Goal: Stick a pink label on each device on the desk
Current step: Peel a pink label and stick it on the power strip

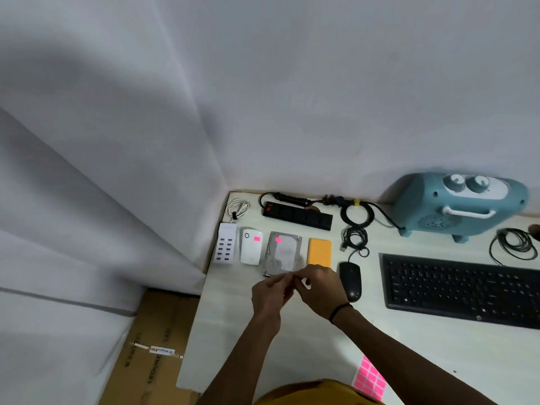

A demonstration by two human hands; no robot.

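The two hands are meeting fingertip to fingertip over the near edge of the desk (409, 361), just at the 6 o'clock end of the hard drive (283, 254). The left hand (270, 293) is curling its fingers inward toward the right hand (320, 289), which is pinching thumb against forefinger. Both are closing on something small between them. By judgement it is a pink label being readied, though the label itself is too small and blurred to confirm.

The orange device (320, 252) is lying at about 12 o'clock from the right hand, just beyond its knuckles, with its long axis running from 12 to 6 o'clock. It is showing no label, and the right hand is the nearer of the two. The next placement therefore appears to call for a short reach away from the body.

The white power bank (250, 247) and the hard drive, at 11 o'clock from the hands, are each already carrying a pink label near their far ends. The white USB hub (225, 244) at 10 o'clock, the mouse (350, 280) at 3 o'clock and the keyboard (461, 290) beyond it are showing none.

The label sheet (368, 378) is lying at 5 o'clock from the hands, at the near edge of the desk.
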